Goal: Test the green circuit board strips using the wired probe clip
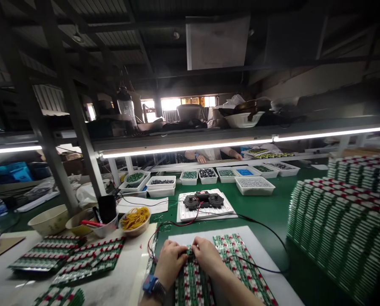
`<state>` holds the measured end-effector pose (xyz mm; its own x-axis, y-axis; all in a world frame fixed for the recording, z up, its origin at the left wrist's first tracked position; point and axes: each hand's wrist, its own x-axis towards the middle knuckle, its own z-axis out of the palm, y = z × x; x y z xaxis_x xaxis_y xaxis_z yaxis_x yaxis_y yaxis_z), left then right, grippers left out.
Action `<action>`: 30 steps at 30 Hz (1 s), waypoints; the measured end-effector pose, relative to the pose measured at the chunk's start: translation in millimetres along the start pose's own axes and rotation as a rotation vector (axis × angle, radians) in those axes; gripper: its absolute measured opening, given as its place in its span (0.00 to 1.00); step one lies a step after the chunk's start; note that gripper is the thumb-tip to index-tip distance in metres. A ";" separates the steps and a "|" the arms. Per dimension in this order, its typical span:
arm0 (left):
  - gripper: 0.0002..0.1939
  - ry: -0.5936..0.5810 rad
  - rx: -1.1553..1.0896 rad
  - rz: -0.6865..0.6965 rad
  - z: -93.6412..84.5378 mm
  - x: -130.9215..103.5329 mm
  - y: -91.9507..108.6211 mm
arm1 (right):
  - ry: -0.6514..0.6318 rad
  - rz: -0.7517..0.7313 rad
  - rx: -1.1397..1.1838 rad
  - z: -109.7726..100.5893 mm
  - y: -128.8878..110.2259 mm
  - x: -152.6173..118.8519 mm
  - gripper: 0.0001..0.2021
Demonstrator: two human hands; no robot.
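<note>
My left hand (171,260), with a blue-cased band and a coiled cord at the wrist, has its fingers closed at the far end of a green circuit board panel (191,278). From the other side, my right hand (207,257) pinches the same end; the fingertips almost meet there. White and red parts run in rows along this panel. Beside it to the right lies another populated circuit board panel (241,263), untouched, on a white sheet (274,278). Any small part between my fingertips is too hidden to make out.
Beyond my hands, a black device with wires (203,200) rests on a white tray (181,212). Component bins (255,191) line the back. Tall board stacks (333,238) stand right; a bowl of yellow rubber bands (135,221) sits left. A co-worker's hands (201,159) show behind.
</note>
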<state>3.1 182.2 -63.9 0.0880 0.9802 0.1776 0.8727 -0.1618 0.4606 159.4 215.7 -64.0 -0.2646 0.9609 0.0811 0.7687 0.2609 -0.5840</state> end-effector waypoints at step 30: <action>0.10 0.026 0.027 0.035 0.8 -0.9 1.1 | -0.012 0.008 0.019 -3.5 -2.7 -2.5 0.09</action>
<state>4.4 181.3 -64.2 0.1066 0.9706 0.2156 0.8819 -0.1924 0.4304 160.1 212.9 -59.9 -0.2655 0.9618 0.0673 0.7597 0.2516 -0.5997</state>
